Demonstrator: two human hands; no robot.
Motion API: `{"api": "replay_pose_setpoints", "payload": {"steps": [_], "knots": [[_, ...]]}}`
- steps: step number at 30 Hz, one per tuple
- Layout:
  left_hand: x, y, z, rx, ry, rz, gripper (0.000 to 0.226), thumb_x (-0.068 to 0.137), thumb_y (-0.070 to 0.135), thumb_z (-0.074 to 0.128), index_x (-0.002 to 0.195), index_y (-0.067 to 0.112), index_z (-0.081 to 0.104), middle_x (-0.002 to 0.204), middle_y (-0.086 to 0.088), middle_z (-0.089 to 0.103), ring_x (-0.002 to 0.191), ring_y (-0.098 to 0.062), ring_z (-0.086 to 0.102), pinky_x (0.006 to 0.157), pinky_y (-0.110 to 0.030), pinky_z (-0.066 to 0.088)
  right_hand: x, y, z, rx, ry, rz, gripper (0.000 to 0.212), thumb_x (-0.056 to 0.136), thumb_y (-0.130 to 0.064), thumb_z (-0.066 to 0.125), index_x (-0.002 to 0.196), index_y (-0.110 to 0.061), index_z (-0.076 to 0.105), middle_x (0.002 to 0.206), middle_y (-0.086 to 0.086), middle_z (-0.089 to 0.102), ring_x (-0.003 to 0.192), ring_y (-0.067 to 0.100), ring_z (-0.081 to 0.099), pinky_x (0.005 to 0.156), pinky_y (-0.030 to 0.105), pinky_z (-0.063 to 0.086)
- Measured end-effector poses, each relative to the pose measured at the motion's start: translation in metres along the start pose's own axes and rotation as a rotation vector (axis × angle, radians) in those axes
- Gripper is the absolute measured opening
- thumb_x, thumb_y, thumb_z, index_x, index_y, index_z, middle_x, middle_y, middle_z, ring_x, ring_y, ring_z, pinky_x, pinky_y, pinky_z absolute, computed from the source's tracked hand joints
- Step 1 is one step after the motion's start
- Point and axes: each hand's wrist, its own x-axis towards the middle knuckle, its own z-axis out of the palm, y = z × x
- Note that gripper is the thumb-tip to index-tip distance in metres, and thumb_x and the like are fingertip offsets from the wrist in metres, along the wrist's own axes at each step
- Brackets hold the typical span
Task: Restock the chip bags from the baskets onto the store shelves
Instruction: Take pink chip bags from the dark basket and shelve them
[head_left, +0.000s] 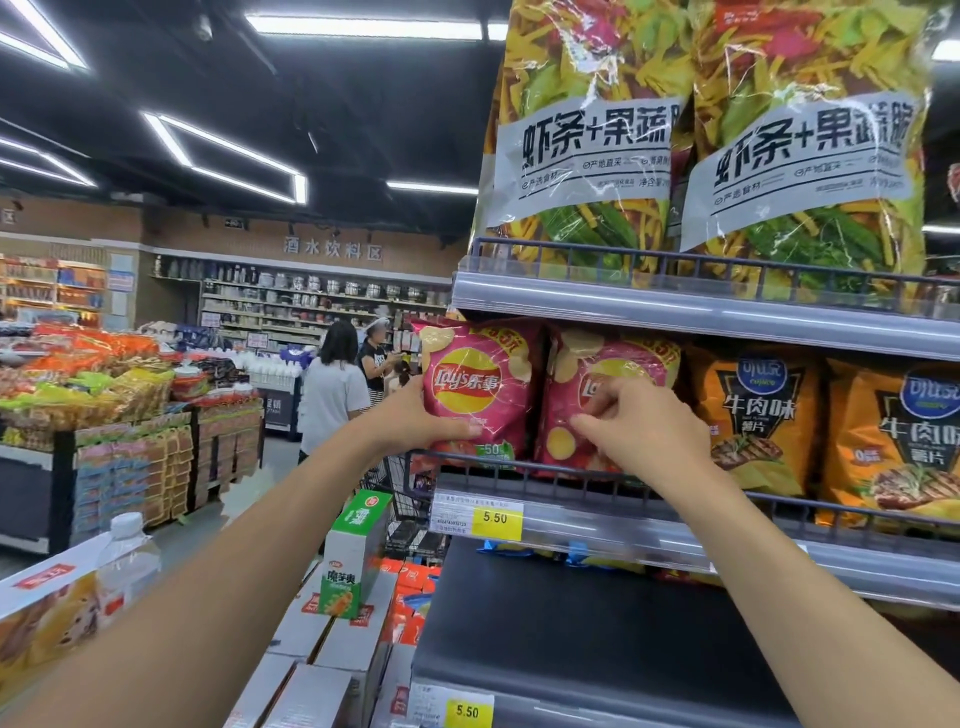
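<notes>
Two pink chip bags stand upright on the middle shelf (597, 525), side by side at its left end, behind the wire rail (524, 464).

The left hand (415, 415) grips the left bag (478, 384) by its lower left edge, thumb laid across the front and fingers hidden behind. This looks like a hold for steering the bag square with its label facing out.

The right hand (634, 421) is on the right bag (563, 410), its fingers curled close together. Thumb and forefinger seem to pinch the front film, probably to hold that bag steady while its neighbour settles in (crinkly film slips easily).

The bottoms of both bags sit behind the rail, which should stop them sliding off towards the near side.

Orange bags (753, 415) fill the same shelf to the right, so pink goes at the left, above the yellow price tag (493, 518). Big mixed-snack bags (587, 140) occupy the shelf above.

I judge this to be the placing step, with the left bag nearly home.
</notes>
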Motion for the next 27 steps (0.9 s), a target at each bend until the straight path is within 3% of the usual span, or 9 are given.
{"api": "replay_pose_setpoints", "payload": {"steps": [3, 6, 12, 16, 21, 24, 27], "knots": [[0.009, -0.004, 0.005, 0.042, 0.033, -0.007, 0.094, 0.063, 0.047, 0.096, 0.139, 0.026, 0.044, 0.117, 0.006, 0.069, 0.102, -0.011, 0.068, 0.093, -0.030, 0.053, -0.001, 0.012, 0.004, -0.026, -0.048, 0.022, 0.022, 0.084, -0.057, 0.070, 0.083, -0.037, 0.061, 0.075, -0.014, 0.072, 0.082, 0.011, 0.067, 0.077, 0.039, 0.058], [0.019, -0.007, 0.010, 0.058, 0.067, 0.013, 0.128, 0.033, 0.072, 0.096, 0.142, 0.028, 0.044, 0.120, 0.006, 0.071, 0.105, -0.015, 0.071, 0.102, -0.042, 0.057, 0.001, 0.014, 0.010, -0.059, -0.055, 0.039, 0.027, 0.081, -0.056, 0.072, 0.083, -0.033, 0.058, 0.079, -0.011, 0.071, 0.083, 0.016, 0.067, 0.080, 0.038, 0.057], [0.035, -0.008, 0.014, -0.005, 0.053, 0.038, 0.139, 0.016, 0.070, 0.096, 0.138, 0.027, 0.045, 0.114, 0.004, 0.074, 0.101, -0.017, 0.074, 0.099, -0.044, 0.058, 0.004, 0.015, 0.016, -0.097, -0.027, 0.032, 0.032, 0.081, -0.056, 0.073, 0.083, -0.030, 0.055, 0.080, -0.009, 0.068, 0.081, 0.019, 0.065, 0.080, 0.039, 0.057], [0.039, 0.000, 0.016, 0.003, 0.044, 0.019, 0.105, 0.047, 0.035, 0.103, 0.135, 0.024, 0.046, 0.111, 0.000, 0.076, 0.098, -0.019, 0.075, 0.095, -0.043, 0.060, 0.007, 0.017, 0.020, -0.105, -0.010, 0.033, 0.037, 0.081, -0.060, 0.075, 0.080, -0.029, 0.055, 0.076, -0.010, 0.067, 0.077, 0.018, 0.064, 0.079, 0.039, 0.057], [0.040, 0.004, 0.020, 0.000, 0.022, 0.026, 0.089, 0.067, 0.012, 0.096, 0.137, 0.022, 0.041, 0.113, 0.002, 0.069, 0.099, -0.011, 0.068, 0.084, -0.026, 0.054, 0.008, 0.019, 0.024, -0.099, -0.005, 0.028, 0.037, 0.080, -0.063, 0.074, 0.082, -0.030, 0.056, 0.076, -0.010, 0.067, 0.078, 0.018, 0.065, 0.081, 0.041, 0.057], [0.035, 0.003, 0.019, 0.025, 0.037, 0.021, 0.090, 0.068, 0.014, 0.097, 0.138, 0.021, 0.039, 0.113, 0.003, 0.068, 0.099, -0.008, 0.066, 0.083, -0.023, 0.053, 0.007, 0.021, 0.024, -0.076, -0.019, 0.014, 0.035, 0.081, -0.062, 0.073, 0.081, -0.032, 0.054, 0.074, -0.010, 0.068, 0.077, 0.018, 0.066, 0.082, 0.043, 0.058], [0.035, -0.007, 0.014, 0.049, 0.055, -0.002, 0.125, 0.043, 0.050, 0.104, 0.146, 0.026, 0.038, 0.120, 0.003, 0.072, 0.107, -0.016, 0.071, 0.101, -0.039, 0.056, -0.001, 0.023, 0.023, -0.029, -0.017, -0.014, 0.029, 0.087, -0.060, 0.067, 0.086, -0.034, 0.054, 0.078, -0.013, 0.068, 0.081, 0.015, 0.065, 0.089, 0.046, 0.054]]}}
